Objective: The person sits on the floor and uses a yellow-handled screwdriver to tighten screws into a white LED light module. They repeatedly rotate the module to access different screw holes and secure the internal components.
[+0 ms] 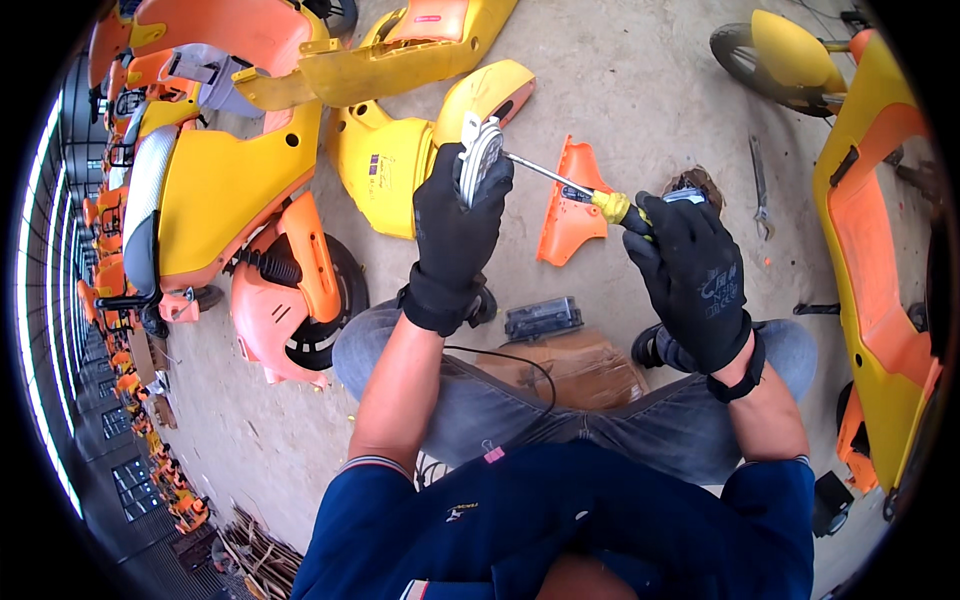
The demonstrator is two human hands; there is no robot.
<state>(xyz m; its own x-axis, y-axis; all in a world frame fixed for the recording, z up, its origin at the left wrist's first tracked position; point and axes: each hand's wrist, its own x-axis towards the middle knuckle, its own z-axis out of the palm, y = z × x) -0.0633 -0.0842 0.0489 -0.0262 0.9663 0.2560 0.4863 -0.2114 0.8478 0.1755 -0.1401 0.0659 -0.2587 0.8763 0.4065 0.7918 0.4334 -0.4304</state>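
In black work gloves, both of my hands are raised in front of my crossed legs. My left hand [459, 222] is closed around a white oval part with a ridged grey edge [482, 160], held upright; its exact kind does not show. My right hand [698, 270] grips a screwdriver [612, 206] by its yellow and black handle. The metal shaft points left, its tip at the side of the white part beside my left fingers; whether it sits in a screw cannot be made out. Below the shaft, an orange plastic panel [573, 222] lies on the floor.
Yellow scooter body panels [385, 165] lie ahead on the left, near a yellow and orange scooter [215, 200]. Another scooter [865, 230] stands at the right. A wrench [761, 190] lies on the concrete floor. Cardboard [590, 365] and a dark plastic case [543, 318] are between my legs.
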